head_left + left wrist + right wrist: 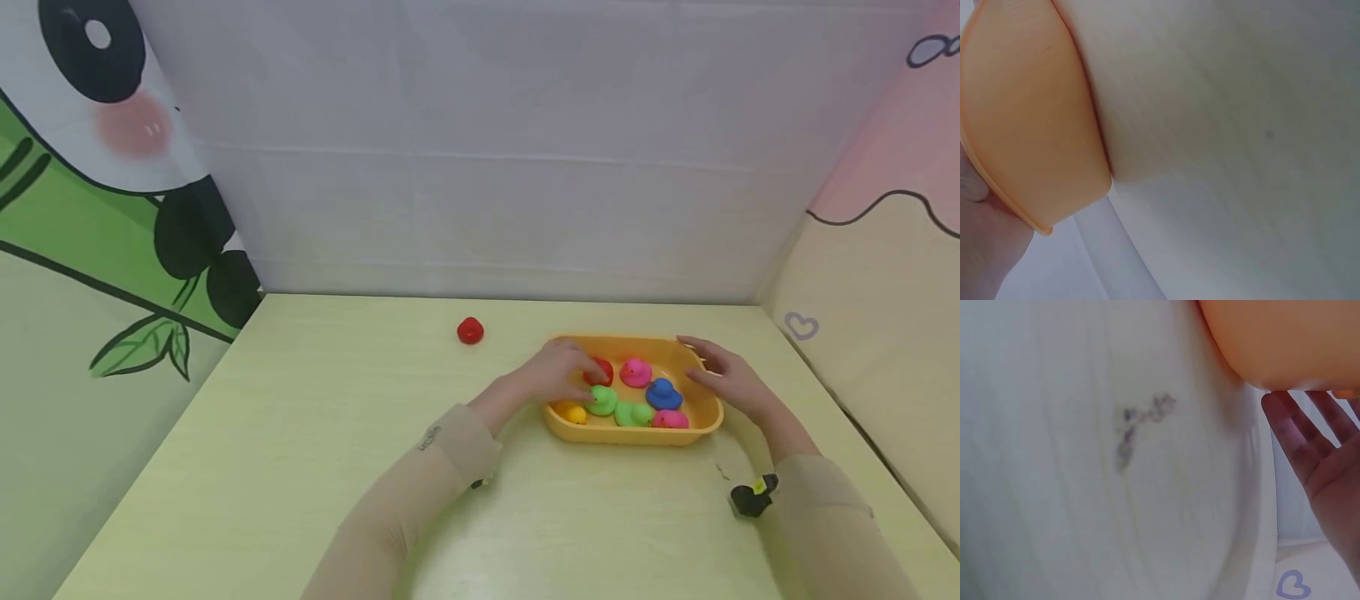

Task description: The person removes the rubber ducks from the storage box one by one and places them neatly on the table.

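Observation:
An orange-yellow plastic tub point(630, 435) stands on the table with several small toy ducks inside. My left hand point(553, 372) reaches over its left rim, fingers bent down at a red toy duck point(600, 367); I cannot tell whether they grip it. The thumb lies close to a green toy duck point(602, 402). At the right end, my right hand point(723, 377) has its fingers spread along the rim. From the right wrist, the fingers point(1291, 434) look extended, with tips right at the tub's edge. The left fingertips are hidden behind the tub wall in the left wrist view.
Another red toy point(470, 331) lies on the table, left of and behind the tub. Pink point(636, 372) and blue point(663, 394) ducks sit inside it. A small black device point(752, 497) is at the right cuff. Walls enclose the back and sides.

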A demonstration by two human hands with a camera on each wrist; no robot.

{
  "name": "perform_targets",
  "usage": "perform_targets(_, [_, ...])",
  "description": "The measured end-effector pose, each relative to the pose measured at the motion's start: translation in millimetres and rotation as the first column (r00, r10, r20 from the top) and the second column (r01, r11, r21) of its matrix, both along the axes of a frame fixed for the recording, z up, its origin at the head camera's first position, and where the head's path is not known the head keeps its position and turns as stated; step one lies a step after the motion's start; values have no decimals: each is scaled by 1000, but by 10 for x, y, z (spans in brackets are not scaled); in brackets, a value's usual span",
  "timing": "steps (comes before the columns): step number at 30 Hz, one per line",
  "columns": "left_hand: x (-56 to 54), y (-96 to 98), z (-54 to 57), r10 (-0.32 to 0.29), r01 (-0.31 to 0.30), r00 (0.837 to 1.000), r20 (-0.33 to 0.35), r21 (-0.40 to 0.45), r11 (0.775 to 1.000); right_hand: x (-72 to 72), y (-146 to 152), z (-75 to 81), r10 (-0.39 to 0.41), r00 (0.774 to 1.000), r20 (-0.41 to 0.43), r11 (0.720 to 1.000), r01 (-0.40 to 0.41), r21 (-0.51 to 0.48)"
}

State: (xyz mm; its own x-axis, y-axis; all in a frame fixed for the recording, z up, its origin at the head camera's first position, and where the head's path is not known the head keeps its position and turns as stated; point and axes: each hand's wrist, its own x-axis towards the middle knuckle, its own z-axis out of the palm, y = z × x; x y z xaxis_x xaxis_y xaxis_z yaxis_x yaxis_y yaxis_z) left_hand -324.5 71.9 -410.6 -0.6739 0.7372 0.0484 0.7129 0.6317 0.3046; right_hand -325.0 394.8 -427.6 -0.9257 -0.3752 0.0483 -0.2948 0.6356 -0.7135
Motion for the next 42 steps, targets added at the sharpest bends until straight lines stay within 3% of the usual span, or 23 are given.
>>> perform_targets(6, [25, 25, 12, 23, -22, 1000, 20, -24, 999, 37, 68, -33, 15, 996, 83, 997, -9, -70])
perform_targets(23, [58, 91, -9, 83, -82, 996, 29, -55, 995, 98, 104, -94, 22, 988, 150, 987, 3, -163])
perform_targets(32, [75, 61, 12, 87, -86, 996, 28, -38, 996, 101, 68, -87, 28, 988, 155, 987, -3, -162])
perform_targets(42, [62, 18, 10, 97, -97, 995, 35, 22, 995, 55, 46, -66, 16, 992, 126, 996, -5, -88])
